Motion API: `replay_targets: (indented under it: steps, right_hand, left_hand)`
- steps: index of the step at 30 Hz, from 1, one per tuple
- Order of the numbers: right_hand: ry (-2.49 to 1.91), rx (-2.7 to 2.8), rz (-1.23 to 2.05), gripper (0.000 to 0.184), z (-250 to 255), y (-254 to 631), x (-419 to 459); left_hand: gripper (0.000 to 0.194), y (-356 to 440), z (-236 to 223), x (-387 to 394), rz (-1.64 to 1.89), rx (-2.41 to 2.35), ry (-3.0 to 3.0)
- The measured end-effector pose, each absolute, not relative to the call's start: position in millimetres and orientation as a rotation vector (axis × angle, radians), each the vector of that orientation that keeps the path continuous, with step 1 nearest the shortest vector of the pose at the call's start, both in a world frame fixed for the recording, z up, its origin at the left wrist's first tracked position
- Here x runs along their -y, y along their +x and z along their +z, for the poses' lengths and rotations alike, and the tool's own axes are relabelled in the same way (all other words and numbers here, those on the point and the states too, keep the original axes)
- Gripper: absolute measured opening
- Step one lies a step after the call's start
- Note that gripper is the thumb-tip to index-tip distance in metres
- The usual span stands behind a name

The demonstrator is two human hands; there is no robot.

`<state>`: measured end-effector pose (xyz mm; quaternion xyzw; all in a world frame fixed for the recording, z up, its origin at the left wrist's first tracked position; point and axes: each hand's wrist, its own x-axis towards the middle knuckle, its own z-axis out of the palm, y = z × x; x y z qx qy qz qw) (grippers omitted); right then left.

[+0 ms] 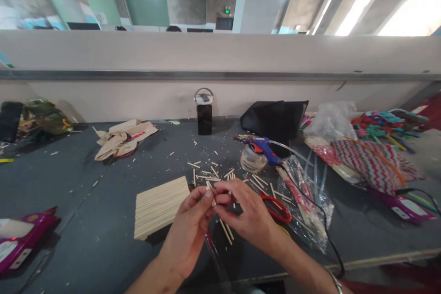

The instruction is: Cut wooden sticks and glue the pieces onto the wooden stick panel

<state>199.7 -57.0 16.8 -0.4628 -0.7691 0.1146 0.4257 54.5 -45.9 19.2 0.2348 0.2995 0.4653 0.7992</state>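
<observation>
My left hand (193, 220) pinches a thin wooden stick (208, 185) between thumb and fingers, its pale end poking up past the thumb. Right against it, my right hand (243, 213) has its thumb and fingers bent around the same spot; whether they grip the stick too is hidden. Left of the hands lies a panel of wooden sticks (161, 204) set side by side, slightly raised at its front edge. Short cut pieces of stick (205, 177) are scattered behind the hands. Red-handled scissors (280, 211) lie partly under my right hand.
A blue hot glue gun (263, 147) rests over a clear round container (253, 160), its black cord running to the front edge. Plastic packets of sticks (306, 202) lie at right. Further off are a phone (204, 119), crumpled paper (124, 138), a black pouch (275, 119) and a magenta device (27, 236).
</observation>
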Motion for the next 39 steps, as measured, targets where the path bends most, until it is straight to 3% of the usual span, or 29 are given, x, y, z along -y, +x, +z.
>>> replay_targets:
  steps: [9,15,17,21,28,33,39]
  right_hand:
    - [-1.212,1.822,0.463,0.021,13.4,196.9,58.1]
    - [-1.378,1.958,0.457,0.039,-1.1,230.4,68.8]
    - [-1.572,2.012,0.313,0.035,-15.5,252.4,80.2]
    - [-1.873,2.101,0.186,0.05,-44.8,289.5,103.3]
    - [-1.843,2.223,0.248,0.069,-51.7,302.7,96.9]
    - [-1.907,1.983,0.561,0.046,-41.2,305.2,92.1]
    - [-1.572,1.811,0.736,0.043,-15.4,287.8,109.3]
  left_hand:
    - [0.012,56.1,19.8,50.8,1.049,-0.712,0.578]
    - [0.013,52.0,14.2,55.4,1.036,-0.845,0.842]
    - [0.015,46.2,9.7,54.3,1.038,-0.917,0.928]
    - [0.019,40.2,3.6,48.8,1.016,-0.935,0.998]
    - [0.02,53.0,11.9,48.8,0.889,-0.854,0.945]
    - [0.022,48.8,15.9,48.2,0.86,-0.915,0.976]
    - [0.023,52.7,15.7,44.7,0.83,-0.938,1.078]
